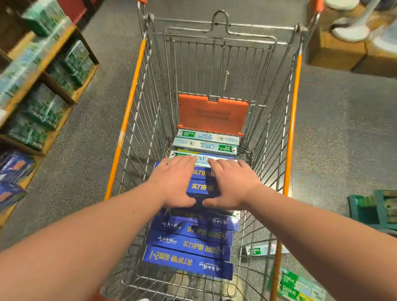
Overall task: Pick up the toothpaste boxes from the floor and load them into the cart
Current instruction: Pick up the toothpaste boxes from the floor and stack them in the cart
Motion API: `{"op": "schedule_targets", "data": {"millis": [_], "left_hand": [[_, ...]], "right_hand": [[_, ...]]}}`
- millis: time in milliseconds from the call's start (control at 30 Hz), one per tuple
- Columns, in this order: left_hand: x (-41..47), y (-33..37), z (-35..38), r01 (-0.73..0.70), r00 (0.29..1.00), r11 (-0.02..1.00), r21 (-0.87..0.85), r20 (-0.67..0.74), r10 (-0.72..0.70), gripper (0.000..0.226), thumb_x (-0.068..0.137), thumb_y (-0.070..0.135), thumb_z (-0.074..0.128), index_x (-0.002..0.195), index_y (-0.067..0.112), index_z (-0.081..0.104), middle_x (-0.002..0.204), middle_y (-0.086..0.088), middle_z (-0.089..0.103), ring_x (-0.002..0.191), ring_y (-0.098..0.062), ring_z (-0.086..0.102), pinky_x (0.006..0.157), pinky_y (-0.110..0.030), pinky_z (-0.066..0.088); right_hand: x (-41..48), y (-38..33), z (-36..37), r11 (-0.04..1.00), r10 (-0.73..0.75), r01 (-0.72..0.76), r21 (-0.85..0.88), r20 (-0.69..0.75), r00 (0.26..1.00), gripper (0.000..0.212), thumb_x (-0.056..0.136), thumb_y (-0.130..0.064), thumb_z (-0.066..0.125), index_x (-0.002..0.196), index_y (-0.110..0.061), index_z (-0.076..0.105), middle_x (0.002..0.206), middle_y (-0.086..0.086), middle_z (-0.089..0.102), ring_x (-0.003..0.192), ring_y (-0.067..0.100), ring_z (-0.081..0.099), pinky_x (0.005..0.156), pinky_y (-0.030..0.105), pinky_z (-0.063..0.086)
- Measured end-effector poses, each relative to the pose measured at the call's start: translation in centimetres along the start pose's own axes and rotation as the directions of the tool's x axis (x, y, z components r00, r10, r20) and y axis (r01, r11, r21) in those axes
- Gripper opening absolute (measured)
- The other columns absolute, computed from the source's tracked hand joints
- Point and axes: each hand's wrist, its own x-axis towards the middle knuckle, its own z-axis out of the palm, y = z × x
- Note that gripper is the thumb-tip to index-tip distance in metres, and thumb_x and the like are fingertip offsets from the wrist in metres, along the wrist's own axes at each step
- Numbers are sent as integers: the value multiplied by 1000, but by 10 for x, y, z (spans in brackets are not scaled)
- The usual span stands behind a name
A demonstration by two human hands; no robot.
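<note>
You have both hands down in the cart [131, 103]. Your left hand [175, 185] and right hand [232, 185] lie flat on the top blue box [200, 186], fingers [182, 161] stretched nearly straight and close together. The tips reach the nearest of the green-and-white Darlie boxes [206, 142] beyond, and your thumbs turn in along the blue box's near edge. This looks like seating the box in its row, so press evenly with both palms and square its long edges to the blue toothpaste boxes [188, 244] lying crosswise nearer you. They are slim, stiff cardboard with glossy faces that will likely slide on each other, so lift your hands straight up when you let go. The basket is open wire mesh with orange rails, so a flat box probably sits best laid across the wires. The loose Darlie cartons [299, 287] lie on the speckled grey floor [328, 126] just right of the cart, another showing through the mesh; those remain to load.
</note>
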Motion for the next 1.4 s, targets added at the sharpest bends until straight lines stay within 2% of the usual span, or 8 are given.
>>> {"op": "schedule_targets", "data": {"millis": [100,367,600,800,1000,1133,1233,1400], "left_hand": [[-18,7,-16,35,999,999,-14,-22,-35,121,76,71,67,163,12,7,169,-6,18,155,-24,20,123,-47,24],[-75,52,-52,88,985,996,-6,-147,-88,109,75,73,62,158,15,23,159,-2,37,143,-26,39,112,-47,40],[-130,125,-63,35,970,999,9,-243,-32,106,79,72,60,160,14,22,164,-7,33,148,-27,34,116,-48,36],[-159,217,-61,-108,947,989,97,-294,133,96,79,71,57,153,15,33,152,-7,46,137,-29,46,105,-48,45],[-144,313,-58,-178,930,974,139,-301,212,97,83,71,57,157,13,31,158,-8,41,144,-27,41,112,-45,37],[-116,380,-35,-189,951,977,96,-230,207,99,83,71,56,158,12,30,160,-10,37,146,-27,37,113,-45,36],[-94,424,-8,-174,967,982,69,-179,183,102,79,74,46,159,12,27,161,-10,35,147,-27,35,115,-46,36],[-44,471,55,-174,977,985,-1,-126,173,98,84,69,54,159,13,26,161,-9,35,146,-29,36,115,-50,36]], "right_hand": [[-14,2,-15,999,-38,38,-4,-31,999,117,74,-83,55,160,-14,14,156,5,38,142,28,37,118,48,29],[-80,4,-52,995,-96,89,-50,-173,980,101,83,-77,52,157,-16,21,153,6,44,139,28,42,109,45,37],[-185,4,-51,1000,-1,-2,-9,-307,952,91,85,-73,51,154,-16,30,147,6,49,135,29,46,106,46,42],[-290,25,-22,998,56,-66,-23,-294,954,89,86,-71,50,153,-16,30,145,6,50,134,30,47,106,47,43],[-362,92,10,993,111,-115,-4,-256,960,91,89,-72,44,157,-14,24,150,6,46,136,29,44,107,47,42],[-397,149,49,991,132,-133,14,-218,967,88,90,-70,45,156,-15,26,147,7,49,133,30,46,104,48,43],[-415,192,81,990,144,-143,14,-186,972,89,90,-70,47,157,-15,24,148,6,48,134,29,45,106,47,42],[-417,257,153,977,208,-201,66,-118,971,91,89,-71,47,158,-17,21,155,7,42,140,29,42,109,49,41]]}}
